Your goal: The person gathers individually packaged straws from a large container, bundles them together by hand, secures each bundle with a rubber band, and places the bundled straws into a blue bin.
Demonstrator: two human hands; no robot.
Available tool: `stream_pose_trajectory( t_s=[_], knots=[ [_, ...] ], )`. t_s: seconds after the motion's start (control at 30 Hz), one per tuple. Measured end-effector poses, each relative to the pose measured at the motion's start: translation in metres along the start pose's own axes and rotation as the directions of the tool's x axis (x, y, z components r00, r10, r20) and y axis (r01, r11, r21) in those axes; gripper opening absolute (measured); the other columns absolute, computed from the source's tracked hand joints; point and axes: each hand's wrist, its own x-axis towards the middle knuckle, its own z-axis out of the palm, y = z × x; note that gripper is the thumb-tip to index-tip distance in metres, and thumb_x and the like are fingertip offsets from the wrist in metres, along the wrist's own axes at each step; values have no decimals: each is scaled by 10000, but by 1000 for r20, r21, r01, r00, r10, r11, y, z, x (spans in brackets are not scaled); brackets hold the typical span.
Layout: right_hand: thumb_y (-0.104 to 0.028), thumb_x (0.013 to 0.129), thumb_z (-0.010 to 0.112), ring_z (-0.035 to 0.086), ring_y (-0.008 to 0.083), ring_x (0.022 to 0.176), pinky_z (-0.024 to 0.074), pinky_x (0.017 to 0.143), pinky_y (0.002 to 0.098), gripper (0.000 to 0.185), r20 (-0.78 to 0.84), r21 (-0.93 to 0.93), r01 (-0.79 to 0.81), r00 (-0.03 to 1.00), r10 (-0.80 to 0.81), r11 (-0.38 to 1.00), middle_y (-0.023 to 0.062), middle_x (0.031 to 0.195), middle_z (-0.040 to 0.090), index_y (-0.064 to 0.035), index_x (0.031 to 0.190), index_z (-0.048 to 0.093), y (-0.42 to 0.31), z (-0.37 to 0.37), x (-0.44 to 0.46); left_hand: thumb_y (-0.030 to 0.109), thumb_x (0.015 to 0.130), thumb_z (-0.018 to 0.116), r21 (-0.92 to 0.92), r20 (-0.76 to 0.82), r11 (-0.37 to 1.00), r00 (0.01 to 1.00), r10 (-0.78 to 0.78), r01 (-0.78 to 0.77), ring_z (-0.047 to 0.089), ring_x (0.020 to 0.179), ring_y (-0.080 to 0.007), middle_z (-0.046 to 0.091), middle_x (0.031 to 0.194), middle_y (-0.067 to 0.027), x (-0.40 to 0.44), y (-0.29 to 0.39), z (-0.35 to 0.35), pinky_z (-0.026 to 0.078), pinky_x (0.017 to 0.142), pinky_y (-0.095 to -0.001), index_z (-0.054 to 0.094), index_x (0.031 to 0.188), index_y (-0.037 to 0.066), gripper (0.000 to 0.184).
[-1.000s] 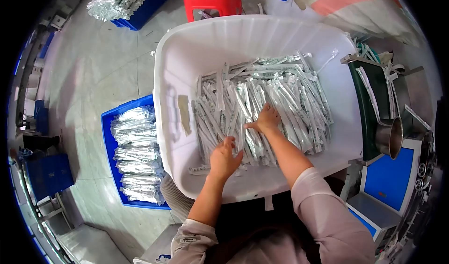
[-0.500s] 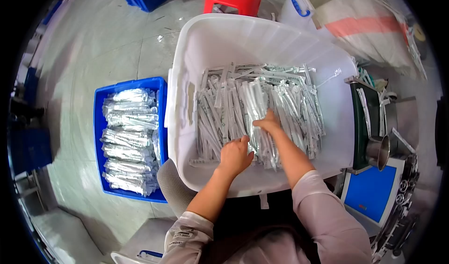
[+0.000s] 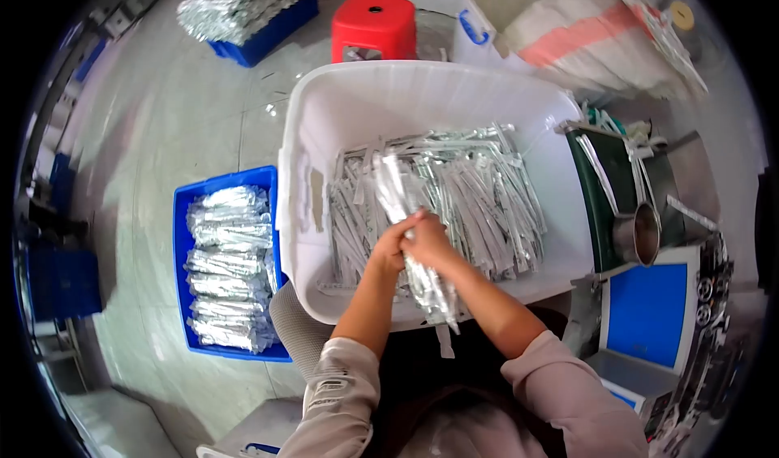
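My left hand and my right hand are closed together around a bundle of long, narrow foil packets. The bundle tilts over the near part of a large white tub, its lower end crossing the near rim. My fingers wrap its middle, hiding that part. Many more loose foil and paper packets lie in the tub below, mostly lengthwise and jumbled. What is inside the packets cannot be made out.
Left of the tub, a blue crate holds stacked rows of silver packets. A red stool and another piled blue crate stand beyond. To the right are a metal cup, a green board and a woven sack.
My hands have come together, gathering packets from the pile into a raised bundle nearer my body. The view has shifted, showing more of the far floor.
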Motion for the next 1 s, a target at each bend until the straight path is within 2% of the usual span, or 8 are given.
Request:
stream_pose_trajectory(
  t_s=[0.07, 0.17, 0.23, 0.3, 0.4, 0.73, 0.8, 1.0],
  knots=[
    [-226, 658, 656, 369, 438, 1124, 295, 952, 473, 652, -241, -197, 271, 918, -315, 942, 308, 1195, 383, 132, 1124, 375, 1, 24, -12, 218, 750, 625, -166, -50, 980, 994, 101, -108, 514, 1001, -233, 544, 1053, -133, -24, 9, 21, 418, 865, -317, 467, 1121, -36, 476],
    [-289, 685, 668, 421, 370, 1102, 331, 932, 426, 551, -324, 81, 539, 810, -490, 838, 254, 1131, 474, 74, 1060, 490, 4, 3, 8, 94, 725, 574, -19, -256, 979, 948, 192, -203, 536, 919, -266, 527, 1058, -118, -42, 39, 5, 458, 805, -386, 451, 1125, -28, 436],
    [-307, 730, 644, 500, 315, 1019, 409, 853, 388, 421, -436, 400, 422, 868, -236, 813, 195, 980, 578, 17, 992, 581, 24, -8, 43, 46, 699, 560, -39, -280, 958, 923, 263, -285, 541, 849, -242, 522, 970, -96, -65, 52, -10, 480, 740, -377, 441, 1097, -10, 419],
    [-296, 736, 648, 537, 320, 947, 443, 794, 379, 445, -176, 91, -20, 984, 35, 996, 203, 1032, 549, 32, 1020, 548, 50, 6, 73, 11, 667, 546, -117, -221, 918, 911, 347, -378, 527, 768, -214, 492, 840, -77, -88, 58, -1, 482, 675, -363, 421, 1064, 19, 417],
    [-260, 771, 597, 545, 325, 913, 455, 762, 383, 425, 2, -358, -273, 956, 294, 893, 189, 1049, 525, 52, 1044, 505, 74, 73, 84, 50, 639, 574, -165, -135, 909, 921, 365, -384, 524, 710, -188, 496, 823, -65, -94, 54, -16, 490, 707, -372, 413, 1111, 12, 501],
    [-228, 729, 615, 554, 289, 929, 474, 737, 336, 420, -421, -594, -362, 901, 106, 719, 183, 995, 531, 55, 1013, 488, 65, 131, 80, 6, 625, 560, -188, -133, 931, 947, 293, -314, 544, 705, -226, 521, 832, -96, -85, 57, -11, 471, 669, -369, 466, 1042, 5, 427],
    [-235, 766, 552, 587, 303, 872, 481, 710, 358, 368, -107, -543, -283, 957, 269, 790, 185, 940, 579, 56, 990, 539, 66, 109, 82, 11, 631, 560, -217, -144, 916, 940, 311, -336, 543, 702, -224, 526, 833, -98, -85, 57, -11, 472, 672, -369, 464, 1047, 2, 428],
    [-267, 776, 526, 596, 339, 860, 471, 747, 389, 366, -8, -191, -354, 933, 359, 916, 232, 906, 599, 57, 937, 577, 62, 38, 78, 27, 645, 549, -265, -159, 900, 936, 314, -346, 554, 769, -222, 551, 846, -97, -86, 58, -13, 478, 734, -356, 477, 1015, -22, 380]
  ],
)
